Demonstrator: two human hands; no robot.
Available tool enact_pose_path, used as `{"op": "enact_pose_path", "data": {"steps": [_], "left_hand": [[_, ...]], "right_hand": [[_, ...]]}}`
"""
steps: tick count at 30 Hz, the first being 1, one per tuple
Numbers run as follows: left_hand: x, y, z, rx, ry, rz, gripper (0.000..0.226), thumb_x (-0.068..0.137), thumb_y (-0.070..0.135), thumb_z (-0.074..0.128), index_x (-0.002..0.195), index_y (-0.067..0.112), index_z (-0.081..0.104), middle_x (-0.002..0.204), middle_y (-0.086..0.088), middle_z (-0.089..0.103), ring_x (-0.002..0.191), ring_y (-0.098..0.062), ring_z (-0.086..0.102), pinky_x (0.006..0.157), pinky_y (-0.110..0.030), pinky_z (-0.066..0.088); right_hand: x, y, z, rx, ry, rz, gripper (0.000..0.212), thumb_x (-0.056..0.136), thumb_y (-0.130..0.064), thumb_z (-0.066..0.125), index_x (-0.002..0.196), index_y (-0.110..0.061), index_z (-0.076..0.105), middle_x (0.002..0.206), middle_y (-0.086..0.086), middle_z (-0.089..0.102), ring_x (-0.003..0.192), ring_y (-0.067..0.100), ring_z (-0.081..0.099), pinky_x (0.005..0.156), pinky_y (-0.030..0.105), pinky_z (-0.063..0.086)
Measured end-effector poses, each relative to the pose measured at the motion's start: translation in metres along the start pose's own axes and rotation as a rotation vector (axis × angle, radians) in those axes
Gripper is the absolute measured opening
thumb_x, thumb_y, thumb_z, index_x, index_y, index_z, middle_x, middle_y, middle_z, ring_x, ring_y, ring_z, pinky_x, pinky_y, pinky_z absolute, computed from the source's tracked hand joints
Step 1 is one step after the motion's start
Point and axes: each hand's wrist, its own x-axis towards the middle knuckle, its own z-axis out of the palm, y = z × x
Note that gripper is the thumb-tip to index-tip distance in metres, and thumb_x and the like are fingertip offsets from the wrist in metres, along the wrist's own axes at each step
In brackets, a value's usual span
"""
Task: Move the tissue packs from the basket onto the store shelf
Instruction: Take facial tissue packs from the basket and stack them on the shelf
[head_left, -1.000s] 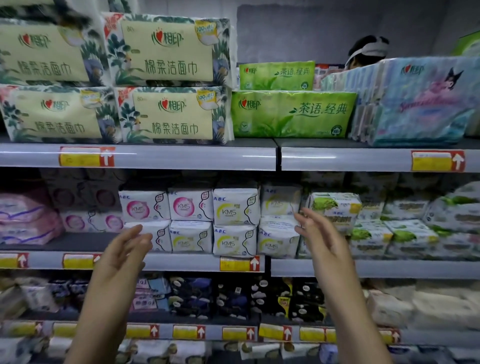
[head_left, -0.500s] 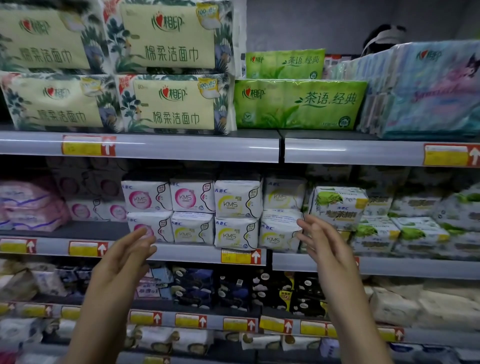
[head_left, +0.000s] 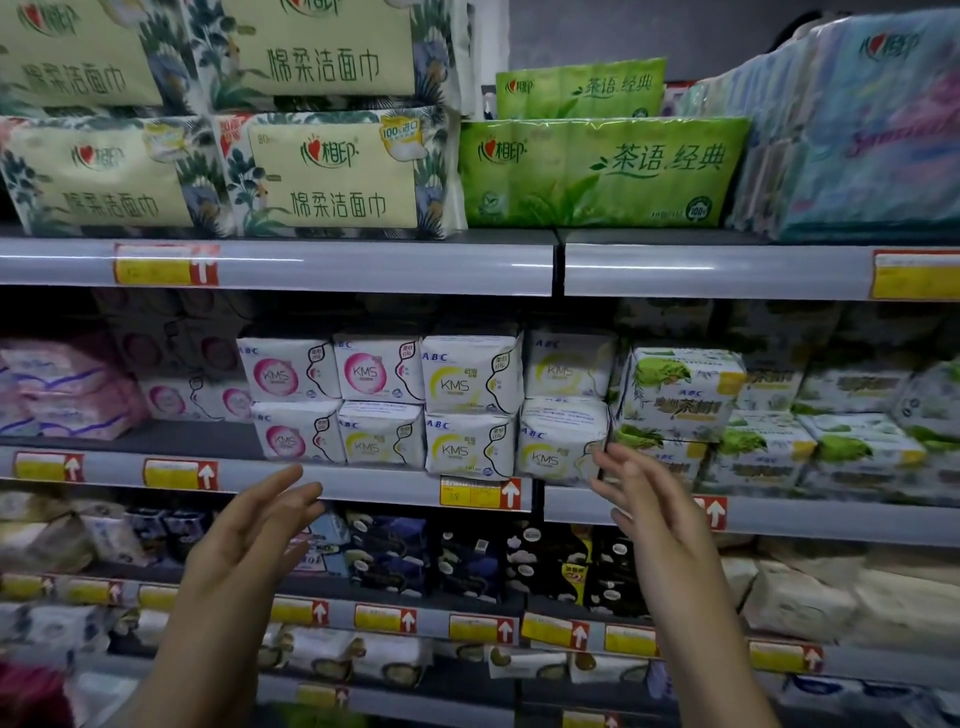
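Both the left hand (head_left: 249, 535) and the right hand (head_left: 649, 512) are raised in front of the shelves, empty, with palms turned toward each other. The left hand has its fingers straight and close together, the tips just below the rail of the middle shelf (head_left: 363, 486). The right hand is spread loosely with fingers slightly bent. Its tips are near the KMS packs (head_left: 558, 441) at the shelf joint, and I cannot tell whether they touch. Neither hand grips anything.

Tissue packs lie on the top shelf (head_left: 337, 266). Two green packs (head_left: 597, 171) sit in the middle, one in front and one higher behind it. Cream floral packs (head_left: 332, 176) are stacked two high to their left, touching the front green one. A pale blue bundle (head_left: 857, 135) stands to their right.

On the middle shelf the KMS packs are stacked two high, with pink packs (head_left: 67, 389) far left and leaf-printed packs (head_left: 680, 389) to the right. The lower shelf (head_left: 415, 618) holds what seem to be dark packs (head_left: 467, 561), blurred. Yellow price tags (head_left: 166, 265) with red arrows sit on the rails.
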Motion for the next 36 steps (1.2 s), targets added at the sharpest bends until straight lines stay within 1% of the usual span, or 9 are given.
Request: {"op": "enact_pose_path", "data": {"steps": [4,10,16,22,26,29,32,34,36], "left_hand": [[0.001,-0.002,0.001,0.001,-0.035,-0.010,0.019,0.095,0.023,0.048,0.104,0.032,0.062,0.111,0.005,0.068,0.108,-0.013,0.060,0.095,-0.040,0.042],[0.010,0.004,-0.018,-0.004,-0.082,-0.011,0.019,0.095,0.026,0.048,0.109,0.029,0.061,0.113,0.004,0.067,0.105,-0.011,0.061,0.092,-0.038,0.043],[0.024,0.013,-0.079,-0.020,-0.062,-0.014,0.021,0.097,0.022,0.045,0.107,0.028,0.062,0.113,0.003,0.067,0.106,-0.014,0.061,0.088,-0.036,0.042],[0.035,0.015,-0.135,-0.020,-0.061,-0.025,0.019,0.097,0.020,0.046,0.108,0.025,0.061,0.111,0.003,0.067,0.104,-0.012,0.061,0.088,-0.035,0.044],[0.040,0.014,-0.154,-0.021,-0.110,-0.034,0.019,0.097,0.018,0.045,0.100,0.029,0.061,0.109,0.004,0.067,0.104,-0.011,0.060,0.089,-0.034,0.043],[0.042,0.009,-0.167,-0.010,-0.149,-0.042,0.020,0.097,0.017,0.045,0.102,0.027,0.061,0.109,0.005,0.067,0.104,-0.009,0.060,0.093,-0.036,0.042],[0.043,0.002,-0.176,-0.004,-0.171,-0.062,0.019,0.096,0.016,0.046,0.103,0.026,0.061,0.107,0.006,0.066,0.102,-0.008,0.060,0.094,-0.036,0.041],[0.043,-0.004,-0.181,-0.016,-0.172,-0.094,0.019,0.096,0.015,0.045,0.105,0.024,0.060,0.104,0.007,0.066,0.101,-0.006,0.059,0.093,-0.035,0.041],[0.044,-0.010,-0.182,-0.026,-0.177,-0.133,0.019,0.096,0.015,0.046,0.102,0.025,0.060,0.104,0.007,0.066,0.101,-0.007,0.059,0.092,-0.036,0.040]], "right_hand": [[-0.011,0.002,0.001,-0.010,0.024,0.002,0.035,0.075,-0.055,0.039,0.102,-0.042,0.057,0.108,-0.025,0.062,0.104,-0.002,0.058,0.094,0.024,0.041],[-0.025,-0.004,0.019,-0.018,0.082,-0.014,0.040,0.074,-0.056,0.040,0.105,-0.039,0.058,0.112,-0.022,0.062,0.105,-0.001,0.059,0.098,0.027,0.042],[-0.040,-0.013,0.074,0.004,0.080,-0.013,0.032,0.085,-0.049,0.041,0.107,-0.036,0.060,0.115,-0.018,0.062,0.110,0.002,0.057,0.093,0.021,0.042],[-0.066,-0.019,0.128,0.009,0.087,-0.040,0.043,0.072,-0.058,0.041,0.105,-0.038,0.060,0.114,-0.022,0.062,0.108,-0.002,0.058,0.094,0.023,0.042],[-0.083,-0.017,0.148,-0.019,0.125,-0.023,0.040,0.074,-0.056,0.041,0.105,-0.038,0.060,0.115,-0.020,0.061,0.105,-0.002,0.059,0.094,0.024,0.043],[-0.097,-0.013,0.159,-0.034,0.158,0.012,0.040,0.074,-0.055,0.041,0.104,-0.037,0.060,0.113,-0.020,0.062,0.104,0.000,0.059,0.093,0.025,0.044],[-0.109,-0.008,0.168,-0.062,0.167,0.035,0.039,0.078,-0.053,0.041,0.107,-0.035,0.059,0.113,-0.020,0.062,0.103,-0.002,0.059,0.092,0.023,0.044],[-0.114,-0.006,0.171,-0.075,0.156,0.049,0.030,0.087,-0.046,0.041,0.108,-0.035,0.058,0.112,-0.020,0.061,0.103,-0.003,0.059,0.090,0.020,0.044],[-0.117,-0.003,0.171,-0.078,0.149,0.065,0.033,0.087,-0.046,0.041,0.111,-0.033,0.059,0.113,-0.020,0.061,0.103,-0.003,0.058,0.087,0.018,0.044]]}}
